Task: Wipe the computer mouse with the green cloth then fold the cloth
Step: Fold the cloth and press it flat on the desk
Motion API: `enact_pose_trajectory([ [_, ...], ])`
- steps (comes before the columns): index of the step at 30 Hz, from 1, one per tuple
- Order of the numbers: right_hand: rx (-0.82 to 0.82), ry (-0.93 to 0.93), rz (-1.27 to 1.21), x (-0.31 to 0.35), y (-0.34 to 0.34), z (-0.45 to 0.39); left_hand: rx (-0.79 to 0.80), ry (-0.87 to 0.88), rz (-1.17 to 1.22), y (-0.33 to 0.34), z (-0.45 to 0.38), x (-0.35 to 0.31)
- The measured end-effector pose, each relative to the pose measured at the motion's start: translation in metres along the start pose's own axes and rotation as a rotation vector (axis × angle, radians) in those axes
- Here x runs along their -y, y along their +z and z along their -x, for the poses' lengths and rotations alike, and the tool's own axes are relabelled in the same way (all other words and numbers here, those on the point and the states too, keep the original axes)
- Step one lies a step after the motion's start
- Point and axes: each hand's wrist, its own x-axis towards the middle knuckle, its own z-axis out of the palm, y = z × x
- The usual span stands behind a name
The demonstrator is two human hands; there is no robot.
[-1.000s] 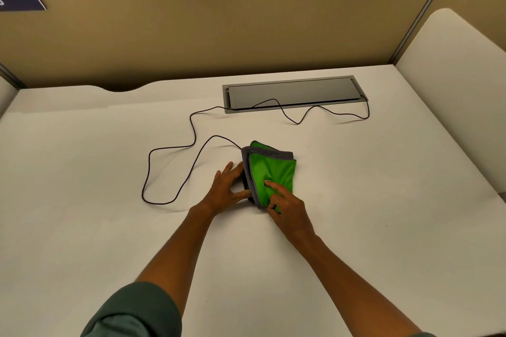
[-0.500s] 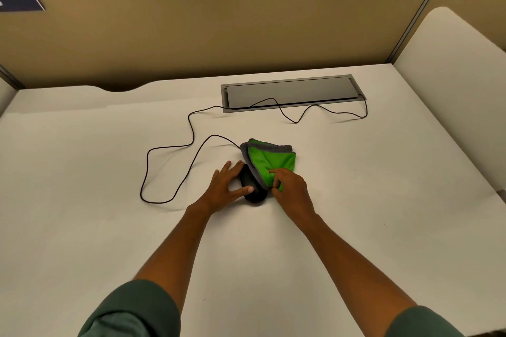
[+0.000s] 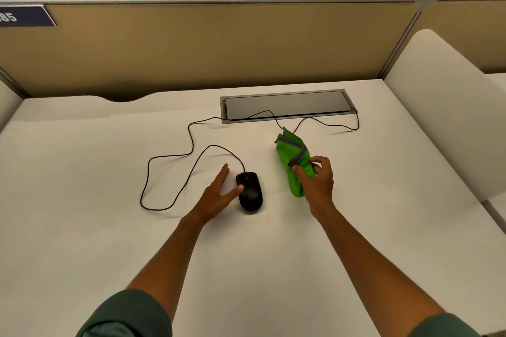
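**Mouse bare on desk, cloth bunched in right hand**

Desk (image 3: 82,200): matte off-white top, smooth, rounded front corners. Tan fabric partition (image 3: 219,49) behind it. Grey metal cable tray (image 3: 284,105) set flush into the far part of the desk, lid flat and dull.

Computer mouse (image 3: 249,191): black, smooth, low oval shell, sitting flat on the desk near centre, uncovered. Its thin black cord (image 3: 189,142) runs from the nose, loops wide to the left and snakes back toward the tray.

Green cloth (image 3: 294,156): bright green, soft pile, grey stitched edging. Bunched into a loose upright wad, not folded, its upper end pointing toward the tray. It sits right of the mouse and apart from it; whether its lower end touches the desk I cannot tell.

Left hand (image 3: 219,195): open, fingers spread, palm down on the desk just left of the mouse, thumb tip touching the mouse's left flank. Grips nothing.

Right hand (image 3: 317,183): fingers and thumb curled closed around the lower half of the cloth, knuckles up, wrist angled inward.

Both forearms bare; dark green sleeves (image 3: 126,314) pushed up near the elbows.
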Motion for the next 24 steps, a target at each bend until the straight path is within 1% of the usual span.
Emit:
enact_pose_trajectory([
  [3,0.103,0.146,-0.237,0.015,-0.011,-0.006,-0.08,0.012,0.008,-0.002,0.004,-0.008],
  [5,0.202,0.227,-0.314,0.027,-0.018,-0.011,-0.11,0.024,-0.004,-0.003,0.002,-0.018],
  [8,0.378,0.361,-0.294,0.046,-0.029,-0.015,-0.115,0.062,0.011,-0.006,-0.001,-0.042],
  [11,0.559,0.432,-0.229,0.06,-0.041,-0.019,-0.089,0.116,0.021,-0.008,-0.008,-0.073],
  [13,0.675,0.456,-0.184,0.07,-0.048,-0.02,-0.009,0.158,0.019,-0.006,-0.011,-0.096],
  [16,0.809,0.478,-0.117,0.082,-0.056,-0.02,0.202,0.167,0.029,0.0,-0.013,-0.122],
  [20,0.866,0.541,-0.105,0.089,-0.068,-0.022,0.429,0.16,0.022,0.016,-0.011,-0.139],
  [22,0.843,0.596,-0.197,0.084,-0.076,-0.025,0.463,0.157,0.045,0.027,-0.012,-0.138],
  [24,0.791,0.668,-0.399,0.073,-0.088,-0.029,0.411,0.115,0.119,0.042,-0.015,-0.131],
])
